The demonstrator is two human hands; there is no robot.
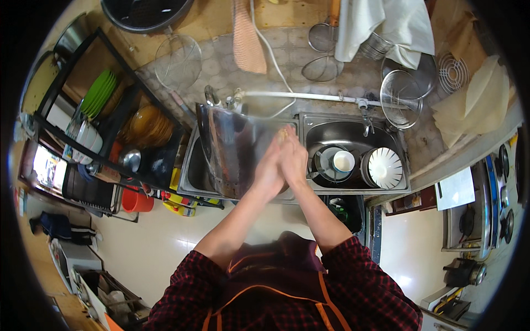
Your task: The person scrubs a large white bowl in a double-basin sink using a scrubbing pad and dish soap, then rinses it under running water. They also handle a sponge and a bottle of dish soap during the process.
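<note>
Palm to palm, my left hand [267, 171] and my right hand [295, 159] meet in front of me, over the right side of a large curved metal sheet [238, 145]. Something small and yellowish shows at the fingertips; whether it is held is unclear. The sheet leans over the left sink basin [192, 165]. In the right basin [331, 132] a white cup [343, 161] sits on a stack of bowls and a pan, beside a striped white bowl [384, 167] on other dishes.
A black rack [140, 87] at the left holds green plates [99, 93] and amber bowls [149, 124]. Wire strainers [401, 99] and cloths [385, 20] hang at the wall. A faucet [364, 118] stands over the right basin. A red bucket [136, 200] is at the lower left; a person [58, 227] is beyond.
</note>
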